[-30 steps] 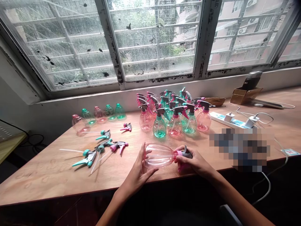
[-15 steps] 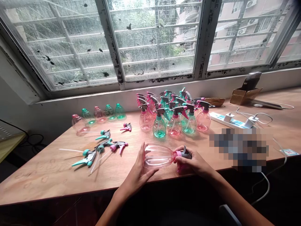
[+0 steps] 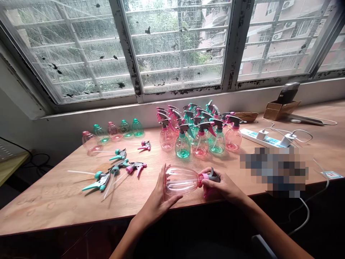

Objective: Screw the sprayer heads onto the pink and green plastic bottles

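Windows [image 3: 178, 46] rise behind a wooden table [image 3: 59, 207]. A left hand [image 3: 159, 201] cups a sideways pink bottle [image 3: 182, 180]; the right hand [image 3: 225, 186] grips its sprayer [image 3: 214, 176].

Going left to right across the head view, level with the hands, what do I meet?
Nearest teal spray head → nearer loose pink spray head → left hand → held pink bottle → right hand → pixelated patch.
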Demonstrator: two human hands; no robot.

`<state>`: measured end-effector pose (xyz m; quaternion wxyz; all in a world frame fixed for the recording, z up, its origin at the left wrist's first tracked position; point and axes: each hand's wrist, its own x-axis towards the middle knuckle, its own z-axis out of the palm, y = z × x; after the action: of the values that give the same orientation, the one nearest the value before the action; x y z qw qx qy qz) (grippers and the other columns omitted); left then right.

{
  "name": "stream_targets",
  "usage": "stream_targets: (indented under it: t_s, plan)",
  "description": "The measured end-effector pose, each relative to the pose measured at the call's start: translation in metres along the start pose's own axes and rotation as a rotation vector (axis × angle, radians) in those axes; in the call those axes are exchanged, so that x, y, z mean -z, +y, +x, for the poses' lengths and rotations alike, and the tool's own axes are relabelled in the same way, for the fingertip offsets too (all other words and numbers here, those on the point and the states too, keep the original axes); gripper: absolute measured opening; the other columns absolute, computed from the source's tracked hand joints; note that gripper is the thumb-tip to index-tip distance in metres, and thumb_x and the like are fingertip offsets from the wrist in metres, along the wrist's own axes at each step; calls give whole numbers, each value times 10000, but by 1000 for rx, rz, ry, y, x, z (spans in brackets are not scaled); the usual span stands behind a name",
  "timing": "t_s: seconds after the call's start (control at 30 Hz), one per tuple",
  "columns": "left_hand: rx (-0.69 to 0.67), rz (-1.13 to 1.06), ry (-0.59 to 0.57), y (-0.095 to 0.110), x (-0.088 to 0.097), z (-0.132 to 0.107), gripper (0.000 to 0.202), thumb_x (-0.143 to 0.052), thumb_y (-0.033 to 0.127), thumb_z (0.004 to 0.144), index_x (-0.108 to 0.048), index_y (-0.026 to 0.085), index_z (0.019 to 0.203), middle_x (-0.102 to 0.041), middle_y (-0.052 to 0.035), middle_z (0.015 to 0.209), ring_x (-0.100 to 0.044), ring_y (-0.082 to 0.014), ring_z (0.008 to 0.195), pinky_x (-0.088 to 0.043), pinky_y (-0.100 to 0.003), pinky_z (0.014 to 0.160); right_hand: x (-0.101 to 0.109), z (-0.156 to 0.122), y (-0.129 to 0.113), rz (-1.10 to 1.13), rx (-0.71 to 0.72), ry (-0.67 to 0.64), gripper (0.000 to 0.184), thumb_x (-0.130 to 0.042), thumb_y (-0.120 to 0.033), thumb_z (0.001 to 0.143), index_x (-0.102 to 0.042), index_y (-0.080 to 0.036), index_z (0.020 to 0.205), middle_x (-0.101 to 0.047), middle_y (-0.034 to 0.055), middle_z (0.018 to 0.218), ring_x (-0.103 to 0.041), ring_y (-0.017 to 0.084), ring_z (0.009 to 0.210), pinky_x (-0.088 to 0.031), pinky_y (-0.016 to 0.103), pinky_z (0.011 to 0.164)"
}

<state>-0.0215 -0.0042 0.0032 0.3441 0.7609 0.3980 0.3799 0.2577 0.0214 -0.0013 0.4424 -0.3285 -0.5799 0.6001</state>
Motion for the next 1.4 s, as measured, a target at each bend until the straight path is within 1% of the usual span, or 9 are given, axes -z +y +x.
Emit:
stream_targets:
  t_s: [0.13,0.27,0.37,0.6,0.77,0.93,1.1,1.27,1.4]
  plan:
    - [-25,-33,-2,-8,-1,-1,1007,-651,325,976,127,468,1598,-186,-115,1683,-471,-310,1411,-429,-546,1149,0,0,0,-1,-8,-5,419,-827,-482,836,-623,-168,1025,-749,34,734,-709,201,597,-555,308,604]
    - [29,-49,-20,-1,-2,-1,1151,-755,361,906,155,404,1609,-188,-158,1677,-467,-341,1421,-418,-550,1160,0,-1,-1,-8,-1,-6,400,-824,-467,845,-622,-164,1010,-747,32,731,-708,194,599,-551,296,604]
    - [56,-71,-27,4,-1,0,1100,-723,394,929,131,369,1622,-223,-180,1663,-474,-351,1418,-410,-559,1164,0,0,-1,-5,3,-12,394,-819,-460,852,-621,-163,1017,-753,41,757,-709,193,594,-549,295,594]
    - [-12,8,11,-5,-1,1,1051,-696,327,947,119,512,1584,-165,-102,1690,-503,-306,1376,-429,-561,1142,0,0,1,-18,11,-9,397,-811,-462,861,-621,-157,1030,-744,37,730,-705,191,595,-544,290,589]
    - [-26,-41,6,-11,0,1,955,-624,297,986,82,477,1604,-215,-116,1670,-531,-283,1333,-447,-545,1130,2,-1,2,-47,11,-8,396,-818,-459,855,-633,-153,1026,-734,27,706,-705,189,614,-546,288,612]
    - [15,-61,-1,-3,-1,0,1182,-788,335,879,141,446,1602,-221,-149,1662,-499,-325,1380,-430,-564,1147,2,0,2,-44,5,-13,394,-814,-463,854,-633,-158,1025,-741,32,713,-706,199,625,-553,302,617]
    - [54,-102,-18,7,-1,-2,1078,-739,374,918,72,384,1628,-219,-179,1664,-476,-353,1411,-443,-562,1140,2,1,3,-52,16,-4,392,-824,-454,848,-636,-153,1014,-745,34,721,-693,181,621,-541,290,628]
    - [-38,33,10,-3,-1,-2,1039,-693,315,950,98,442,1611,-88,-129,1719,-381,-349,1483,-373,-579,1191,3,1,4,-34,-1,-19,407,-815,-458,857,-620,-157,1049,-754,45,751,-704,195,635,-546,307,633]
    - [-38,11,8,-4,-2,-1,1103,-727,302,926,133,476,1595,-141,-123,1706,-438,-334,1445,-415,-569,1161,4,0,4,-61,8,-22,407,-819,-457,855,-631,-152,1049,-766,57,779,-705,192,658,-537,302,654]
